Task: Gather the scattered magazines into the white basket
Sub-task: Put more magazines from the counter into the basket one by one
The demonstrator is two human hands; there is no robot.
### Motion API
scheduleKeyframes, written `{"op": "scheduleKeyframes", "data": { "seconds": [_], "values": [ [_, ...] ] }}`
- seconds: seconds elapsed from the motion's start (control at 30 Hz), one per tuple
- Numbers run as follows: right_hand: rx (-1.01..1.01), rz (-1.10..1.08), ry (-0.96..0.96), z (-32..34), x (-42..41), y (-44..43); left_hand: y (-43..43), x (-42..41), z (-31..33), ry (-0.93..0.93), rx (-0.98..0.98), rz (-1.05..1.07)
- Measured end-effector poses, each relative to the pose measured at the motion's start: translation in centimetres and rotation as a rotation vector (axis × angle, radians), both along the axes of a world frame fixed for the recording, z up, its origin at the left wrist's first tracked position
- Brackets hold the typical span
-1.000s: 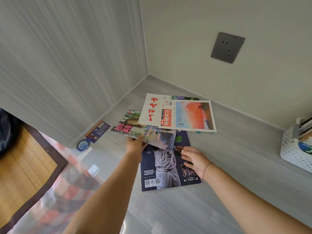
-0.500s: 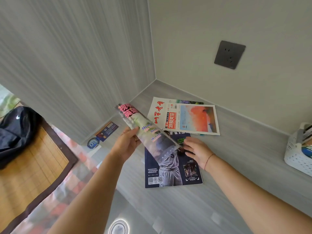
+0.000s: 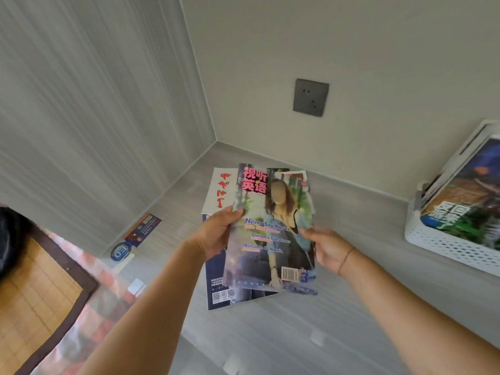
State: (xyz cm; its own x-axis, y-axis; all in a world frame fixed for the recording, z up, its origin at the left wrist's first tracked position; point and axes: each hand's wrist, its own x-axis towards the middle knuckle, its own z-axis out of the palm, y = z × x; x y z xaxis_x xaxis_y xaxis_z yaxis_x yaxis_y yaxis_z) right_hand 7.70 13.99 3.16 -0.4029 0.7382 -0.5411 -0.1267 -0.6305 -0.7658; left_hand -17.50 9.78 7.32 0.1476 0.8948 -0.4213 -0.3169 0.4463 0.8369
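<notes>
Both hands, left hand (image 3: 216,234) and right hand (image 3: 328,247), clamp the English-learning magazine (image 3: 272,231) by its side edges, raised above two magazines on the desk (image 3: 351,307), left of the white basket (image 3: 443,244).

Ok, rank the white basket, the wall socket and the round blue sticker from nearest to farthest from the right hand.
1. White basket: to the right of the right hand, on the same surface.
2. Wall socket: on the wall above it.
3. Round blue sticker: far left, beyond the left hand.
</notes>
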Motion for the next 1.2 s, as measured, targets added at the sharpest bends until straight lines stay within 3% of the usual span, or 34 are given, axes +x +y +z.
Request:
{"op": "scheduleKeyframes", "data": {
  "seconds": [0.1,0.17,0.43,0.63,0.8,1.2],
  "values": [
    [0.119,-0.074,-0.188,1.0,4.6,0.4,1.8,2.9,-0.3,0.312,-0.057,-0.018],
    [0.197,-0.139,-0.284,1.7,7.5,0.8,3.3,5.8,-0.2,0.425,-0.054,-0.043],
    [0.418,-0.470,-0.669,4.5,22.5,2.0,9.1,21.0,3.2,0.485,0.220,-0.215],
    [0.507,-0.746,-0.689,8.8,32.9,2.3,12.9,31.5,6.9,0.437,0.372,-0.179],
    [0.543,-0.830,-0.703,11.3,37.6,3.6,15.6,38.1,8.6,0.436,0.408,-0.076],
    [0.342,-0.768,-0.805,3.5,39.4,4.4,16.9,41.9,-0.8,0.537,0.169,-0.003]
  ]
}}
